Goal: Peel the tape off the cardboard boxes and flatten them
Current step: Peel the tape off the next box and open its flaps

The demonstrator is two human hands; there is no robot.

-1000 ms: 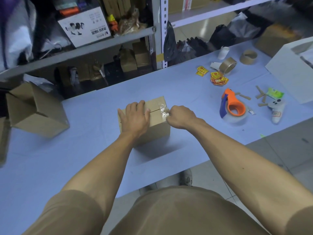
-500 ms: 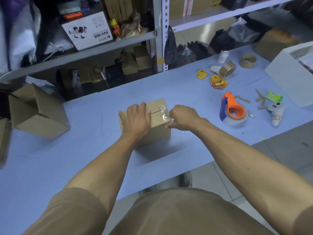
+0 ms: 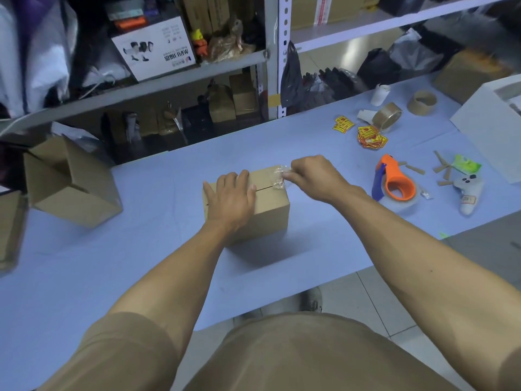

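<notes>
Sealed box (image 3: 262, 207) at the middle of the bench (image 3: 158, 263), top seam running from nine o'clock to three o'clock. Left hand (image 3: 231, 201) laid flat on the nine o'clock half of the top, fingers straight and pressing down, gripping nothing. Right hand (image 3: 313, 176) at the box's two o'clock corner, fingertips pinched on a crumpled end of clear tape (image 3: 277, 179) lifted off that corner. Seam visible as a dark line between the two hands, so apparently bare of tape there; whether any strip remains under the left palm cannot be told.

Step in hand, by the look of it: stripping the last of the tape from the top. Best done by pulling low and back along the seam toward nine o'clock, not straight up, to spare the cardboard skin and avoid snapping the strip. Worth keeping firm downward pressure with the flat hand so the light box neither lifts nor skids. Worth re-pinching close to the peel line as the tail lengthens, since crumpled tape sticks to itself and to fingers. Flattening not yet begun.

Second box (image 3: 70, 184), already open, at nine o'clock. Orange tape dispenser (image 3: 394, 182) at three o'clock, well apart.
</notes>
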